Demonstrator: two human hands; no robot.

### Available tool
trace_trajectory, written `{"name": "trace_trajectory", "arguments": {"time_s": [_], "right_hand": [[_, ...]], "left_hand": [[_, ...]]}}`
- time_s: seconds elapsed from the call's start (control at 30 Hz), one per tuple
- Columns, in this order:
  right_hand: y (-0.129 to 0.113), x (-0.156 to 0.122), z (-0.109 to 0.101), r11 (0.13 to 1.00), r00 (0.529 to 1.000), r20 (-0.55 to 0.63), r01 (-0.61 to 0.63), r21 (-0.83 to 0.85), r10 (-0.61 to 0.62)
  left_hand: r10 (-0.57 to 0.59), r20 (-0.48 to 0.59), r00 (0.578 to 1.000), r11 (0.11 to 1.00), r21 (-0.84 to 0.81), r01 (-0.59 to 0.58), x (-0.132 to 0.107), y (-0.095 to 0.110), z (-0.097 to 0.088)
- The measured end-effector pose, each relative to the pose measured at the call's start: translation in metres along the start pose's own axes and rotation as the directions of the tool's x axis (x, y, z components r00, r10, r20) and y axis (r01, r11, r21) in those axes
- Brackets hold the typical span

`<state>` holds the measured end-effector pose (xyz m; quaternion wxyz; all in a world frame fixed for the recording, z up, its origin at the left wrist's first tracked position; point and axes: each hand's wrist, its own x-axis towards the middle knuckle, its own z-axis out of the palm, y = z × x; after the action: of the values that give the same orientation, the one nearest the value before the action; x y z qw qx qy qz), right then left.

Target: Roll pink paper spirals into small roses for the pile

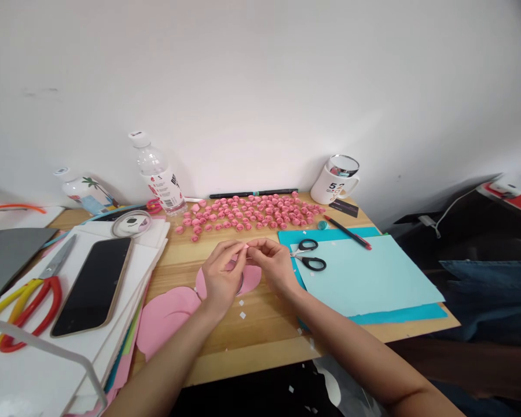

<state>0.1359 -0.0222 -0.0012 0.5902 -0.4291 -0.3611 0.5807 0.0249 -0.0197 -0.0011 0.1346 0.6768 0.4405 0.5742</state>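
Note:
My left hand (224, 272) and my right hand (272, 263) meet above the middle of the wooden table. Between their pinched fingertips is a small piece of pink paper (245, 246), mostly hidden by the fingers. Rounded pink paper cutouts (169, 318) lie below and to the left of my hands, partly under my left hand. Just beyond the fingers spreads a large group of small rolled pink paper roses (252, 213). Black-handled scissors (311, 255) rest right of my right hand, on light blue paper (369, 278).
Left, a phone (93, 286) and red-and-yellow scissors (30, 307) lie on stacked paper (151, 246). Bottles (158, 179) and a mug (335, 180) stand by the wall. A red pen (349, 233) lies right; white paper scraps (242, 315) dot the table.

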Motion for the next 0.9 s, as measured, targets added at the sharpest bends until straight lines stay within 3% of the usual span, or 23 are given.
{"name": "trace_trajectory", "arguments": {"time_s": [0.2,0.43,0.6,0.9], "right_hand": [[-0.0016,-0.0048,0.0027,0.992,0.994,-0.013,0.104,-0.066,-0.105],[0.0012,-0.0015,0.0007,0.999,0.999,0.008,0.036,0.012,-0.036],[-0.0009,0.0008,0.0003,0.998,1.0,0.003,-0.026,0.063,0.026],[0.0005,-0.0029,0.0015,0.999,0.995,-0.087,0.043,-0.014,-0.044]], "left_hand": [[-0.028,-0.047,0.999,1.0,-0.012,0.027,-0.0019,0.0046,0.0007],[-0.045,-0.058,0.997,0.999,-0.033,0.043,-0.0011,0.0035,0.0],[-0.125,-0.031,0.992,0.989,-0.08,0.122,-0.0017,0.0022,0.0009],[-0.205,-0.001,0.979,0.978,-0.042,0.205,-0.001,0.0055,0.0024]]}}
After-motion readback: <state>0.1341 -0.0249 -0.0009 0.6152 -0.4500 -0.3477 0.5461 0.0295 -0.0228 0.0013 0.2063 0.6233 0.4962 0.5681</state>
